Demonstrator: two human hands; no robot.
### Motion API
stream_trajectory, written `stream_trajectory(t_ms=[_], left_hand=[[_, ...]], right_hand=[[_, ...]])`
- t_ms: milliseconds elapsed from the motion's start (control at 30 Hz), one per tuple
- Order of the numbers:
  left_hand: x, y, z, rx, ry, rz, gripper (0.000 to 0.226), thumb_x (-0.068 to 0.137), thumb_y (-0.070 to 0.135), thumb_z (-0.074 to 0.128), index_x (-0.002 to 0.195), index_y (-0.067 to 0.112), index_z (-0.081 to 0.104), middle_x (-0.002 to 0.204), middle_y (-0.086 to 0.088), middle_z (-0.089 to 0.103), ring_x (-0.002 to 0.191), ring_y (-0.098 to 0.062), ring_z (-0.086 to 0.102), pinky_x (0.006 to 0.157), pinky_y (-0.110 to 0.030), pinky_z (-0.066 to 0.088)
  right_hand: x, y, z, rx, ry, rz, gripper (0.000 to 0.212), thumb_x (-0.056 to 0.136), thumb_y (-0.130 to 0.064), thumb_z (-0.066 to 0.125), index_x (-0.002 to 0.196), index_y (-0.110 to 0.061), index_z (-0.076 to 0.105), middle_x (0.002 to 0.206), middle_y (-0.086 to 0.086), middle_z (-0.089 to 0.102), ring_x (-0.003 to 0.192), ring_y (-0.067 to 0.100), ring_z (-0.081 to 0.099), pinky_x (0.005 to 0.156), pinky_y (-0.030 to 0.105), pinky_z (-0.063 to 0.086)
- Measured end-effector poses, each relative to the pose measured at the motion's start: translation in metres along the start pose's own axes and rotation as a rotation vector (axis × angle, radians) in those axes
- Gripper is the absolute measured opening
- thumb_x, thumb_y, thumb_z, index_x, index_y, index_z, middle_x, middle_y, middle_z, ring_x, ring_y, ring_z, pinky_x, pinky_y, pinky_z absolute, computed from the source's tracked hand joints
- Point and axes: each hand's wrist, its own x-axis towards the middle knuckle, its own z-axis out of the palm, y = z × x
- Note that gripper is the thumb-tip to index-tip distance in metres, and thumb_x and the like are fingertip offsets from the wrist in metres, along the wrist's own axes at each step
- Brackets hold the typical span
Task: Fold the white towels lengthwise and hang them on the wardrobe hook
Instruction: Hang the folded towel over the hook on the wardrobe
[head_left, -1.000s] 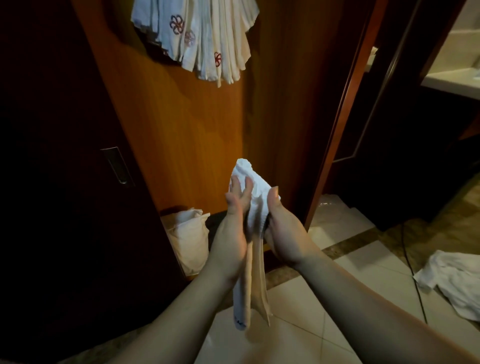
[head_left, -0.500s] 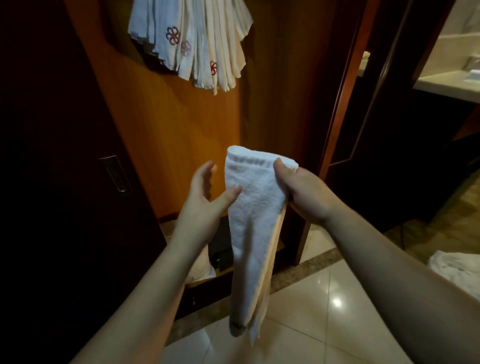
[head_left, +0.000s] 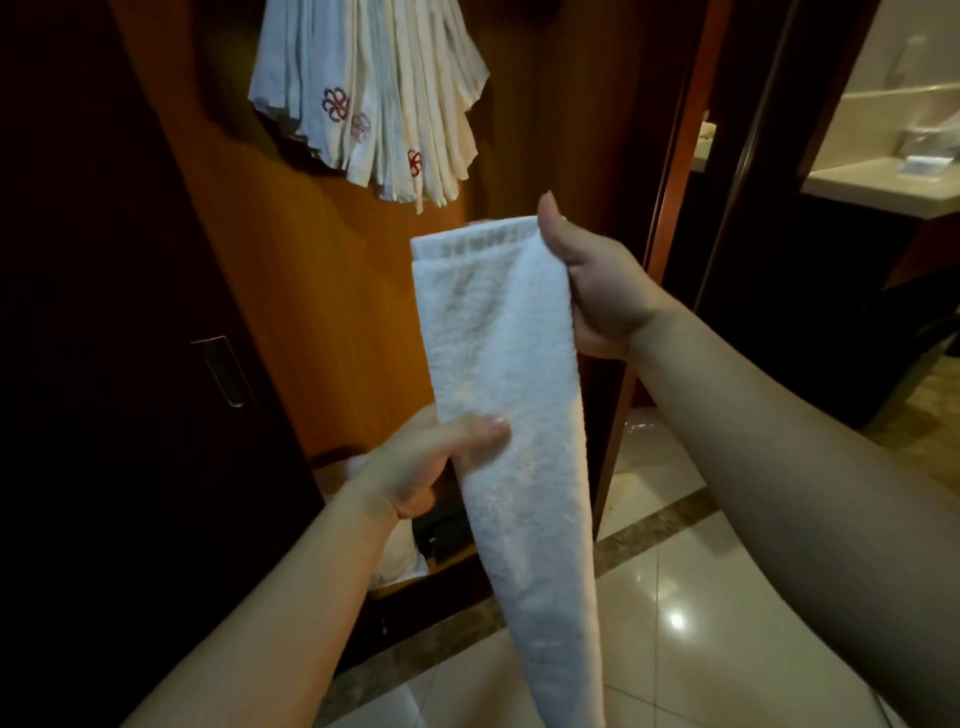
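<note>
The long folded terry towel pinched by the right hand is plain white with a woven band along its top edge. Above that hand, the bunch of hung white cotton towels carries small red pinwheel flower emblems. Behind the left hand, the wardrobe's wooden panel is warm orange-brown. Below both hands, the glossy floor tiles are cream with a mottled brown border strip.
</note>
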Motion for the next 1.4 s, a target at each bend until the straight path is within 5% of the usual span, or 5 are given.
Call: stream_trajectory(t_ms=[467, 667, 1000, 1133, 1400], left_hand=[[0.034, 0.054, -0.005, -0.124, 0.291, -0.089, 0.072, 0.063, 0.035, 0.085, 0.127, 0.017, 0.057, 0.103, -0.009, 0.077, 0.093, -0.027, 0.075, 0.069, -0.044, 0.061], [0.046, 0.076, -0.024, -0.068, 0.472, -0.072, 0.043, 0.082, 0.034, 0.079, 0.118, 0.019, 0.061, 0.094, -0.008, 0.078, 0.082, -0.027, 0.076, 0.062, -0.045, 0.062], [0.059, 0.104, -0.038, -0.044, 0.459, -0.103, 0.024, 0.094, 0.03, 0.068, 0.112, 0.017, 0.061, 0.087, -0.01, 0.078, 0.079, -0.027, 0.076, 0.057, -0.045, 0.06], [0.072, 0.102, -0.047, -0.066, 0.465, -0.132, 0.026, 0.096, 0.026, 0.064, 0.119, 0.014, 0.059, 0.092, -0.013, 0.078, 0.083, -0.029, 0.076, 0.059, -0.043, 0.06], [0.091, 0.089, -0.059, -0.114, 0.387, -0.227, 0.034, 0.105, 0.033, 0.048, 0.118, 0.004, 0.061, 0.096, -0.014, 0.076, 0.083, -0.027, 0.076, 0.059, -0.035, 0.061]], right_hand=[[-0.028, 0.144, -0.041, 0.359, -0.001, 0.46, 0.082, 0.083, -0.085, 0.035, 0.121, -0.023, 0.074, 0.132, 0.013, 0.066, 0.122, 0.033, 0.063, 0.098, 0.051, 0.052], [-0.038, 0.143, -0.038, 0.077, -0.154, 0.377, 0.088, 0.038, -0.054, 0.099, 0.111, -0.011, 0.073, 0.113, 0.008, 0.074, 0.105, 0.02, 0.071, 0.086, 0.032, 0.058], [-0.046, 0.106, -0.036, -0.289, -0.402, 0.513, 0.098, 0.043, -0.049, 0.097, 0.126, -0.012, 0.058, 0.122, 0.004, 0.069, 0.117, 0.022, 0.065, 0.094, 0.032, 0.053], [-0.044, 0.095, -0.04, -0.365, -0.421, 0.557, 0.057, 0.076, -0.022, 0.077, 0.128, -0.014, 0.055, 0.13, 0.009, 0.063, 0.122, 0.025, 0.062, 0.107, 0.041, 0.048], [-0.046, 0.097, -0.045, 0.003, -0.307, 0.559, 0.073, 0.067, -0.019, 0.076, 0.134, 0.0, 0.053, 0.13, 0.019, 0.061, 0.121, 0.034, 0.059, 0.109, 0.046, 0.042]])
